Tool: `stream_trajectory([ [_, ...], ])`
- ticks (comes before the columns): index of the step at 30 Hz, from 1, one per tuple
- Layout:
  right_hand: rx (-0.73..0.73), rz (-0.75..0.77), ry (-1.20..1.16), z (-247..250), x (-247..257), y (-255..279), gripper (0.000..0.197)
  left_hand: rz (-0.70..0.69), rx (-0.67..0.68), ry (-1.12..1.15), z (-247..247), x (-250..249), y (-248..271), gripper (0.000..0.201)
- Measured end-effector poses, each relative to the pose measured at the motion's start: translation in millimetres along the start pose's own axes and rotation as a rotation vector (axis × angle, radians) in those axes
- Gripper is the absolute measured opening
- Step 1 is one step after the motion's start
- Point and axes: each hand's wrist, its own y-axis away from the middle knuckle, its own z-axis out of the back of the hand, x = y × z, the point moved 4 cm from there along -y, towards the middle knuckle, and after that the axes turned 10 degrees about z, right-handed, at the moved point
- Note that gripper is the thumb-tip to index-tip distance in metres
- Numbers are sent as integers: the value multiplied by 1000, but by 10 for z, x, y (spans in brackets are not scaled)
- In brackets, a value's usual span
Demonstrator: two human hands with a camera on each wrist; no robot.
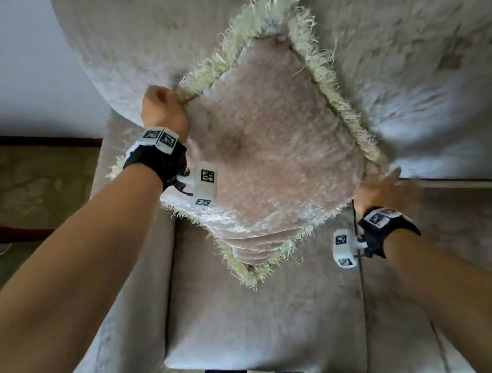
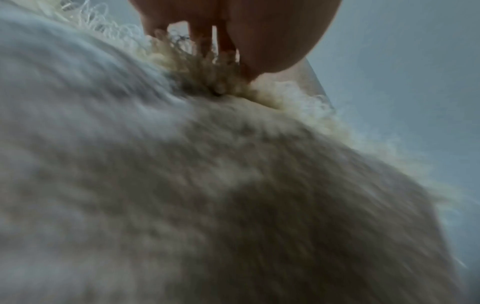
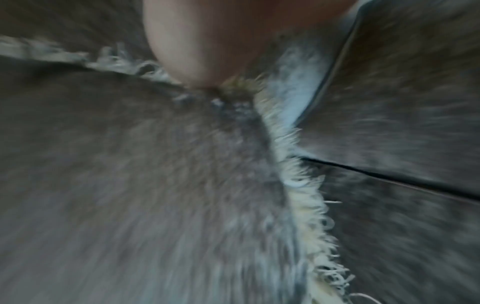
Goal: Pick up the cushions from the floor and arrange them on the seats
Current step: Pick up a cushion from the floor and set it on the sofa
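On plush sofa [image 1: 273, 312], fringed square cushion [image 1: 266, 157]

Both arms reach forward; the left hand [image 1: 162, 111] is fisted, the right hand [image 1: 386, 188] blurred, fingers extended.

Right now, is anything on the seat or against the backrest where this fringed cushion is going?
Nothing visible. The left hand grips the cushion by its fringe, the right hand is at its opposite corner, blurred. The seat below and the backrest behind show only bare upholstery.

Pale wall [image 1: 22, 69], patterned carpet [image 1: 36, 181]
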Motion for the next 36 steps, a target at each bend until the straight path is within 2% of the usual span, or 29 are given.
stream_trajectory([
  [1,-171,182,-99,54,221,87,73,-122,-56,34,21,-56,126,34],
  [2,-318,429,-182,91,565,242,71,-319,-118,20,9,-110,326,43],
  [3,-366,684,-231,28,942,428,68,-551,-134,-66,-32,-134,570,51],
  [4,-368,960,-218,-44,1304,657,69,-766,-84,-232,-166,-113,829,58],
  [5,-355,1196,-137,-137,1609,913,70,-922,11,-443,-306,-16,1020,64],
  [6,-325,1343,-22,-259,1734,1046,72,-1021,95,-640,-422,121,1109,68],
  [7,-311,1397,125,-381,1681,995,72,-1094,118,-762,-486,224,1089,68],
  [8,-326,1362,296,-471,1456,786,73,-1150,109,-808,-514,258,991,66],
  [10,-265,1118,474,-524,705,219,74,-1193,86,-871,-547,158,774,57],
  [12,-191,758,312,-457,57,0,77,-1148,145,-921,-569,-35,674,55],
  [13,-163,646,223,-448,-92,86,79,-1109,157,-913,-571,-84,695,54],
  [14,-189,656,157,-491,-80,259,78,-1070,147,-891,-578,-93,720,54],
  [16,-242,956,75,-671,337,691,75,-1025,122,-848,-579,-91,776,54],
  [18,-285,1227,61,-792,952,940,82,-986,148,-832,-561,-83,795,55],
  [20,-289,1212,104,-975,1255,982,80,-951,153,-804,-567,-85,776,56],
  [21,-206,1182,163,-1189,1202,1043,77,-936,146,-796,-577,-77,775,56],
  [22,-64,1184,258,-1458,1012,1211,75,-919,143,-788,-589,-65,779,56],
  [23,133,1183,344,-1723,731,1432,75,-909,145,-776,-607,-67,775,56],
  [25,584,1056,404,-2150,45,1911,77,-879,148,-743,-629,-80,773,56],
  [26,720,999,427,-2181,-151,2090,78,-860,141,-727,-640,-102,777,57],
  [27,744,1006,421,-2159,-174,2170,75,-836,133,-713,-641,-129,784,57],
  [29,667,1174,268,-1853,216,2173,40,-785,115,-695,-656,-165,844,58],
  [30,510,1309,155,-1663,467,2082,27,-765,102,-693,-667,-156,881,58],
  [31,264,1426,62,-1443,718,1937,26,-755,87,-698,-678,-137,920,59],
  [32,12,1441,14,-1215,921,1745,36,-748,73,-703,-687,-119,948,60],
  [33,-149,1365,11,-1037,1049,1561,48,-737,65,-703,-683,-107,958,61],
  [34,-212,1269,46,-988,1072,1420,59,-724,65,-696,-677,-94,965,62],
  [35,-146,1191,134,-1027,1028,1347,70,-709,65,-689,-672,-82,969,62],
  [36,-8,1143,268,-1156,900,1357,82,-698,66,-688,-667,-75,968,62],
])
